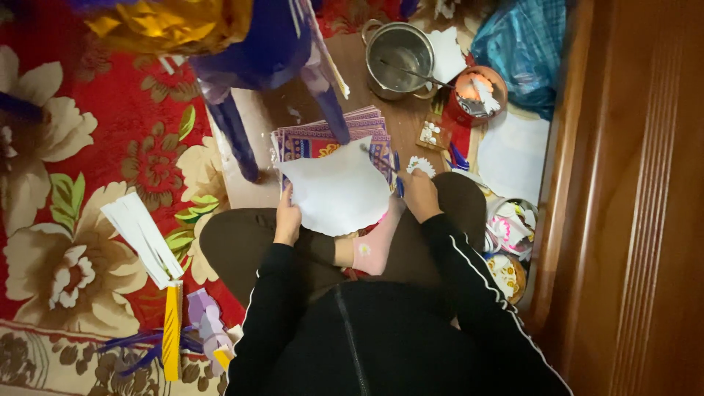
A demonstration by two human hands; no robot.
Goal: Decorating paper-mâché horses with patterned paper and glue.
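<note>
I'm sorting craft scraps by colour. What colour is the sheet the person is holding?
White, plain; the paper sheet shows best in the head view, held by the left hand.

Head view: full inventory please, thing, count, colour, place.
white sheet: 1, white, on the lap, held at both edges
patterned paper stack: 1, purple and red, under the sheet's far edge
metal pot: 1, silver, top centre on the floor, a utensil inside
round tin: 1, orange-red, right of the pot
plaid bag: 1, blue, top right
white paper strips: 1 bundle, white, on the carpet at left
yellow strip: 1, yellow, below the white strips
carpet: 1, red with cream flowers, left
wooden panel: 1, brown, right edge
pink sock: 1, pink, centre
left hand: on the sheet's left edge
right hand: at the sheet's right edge
</note>
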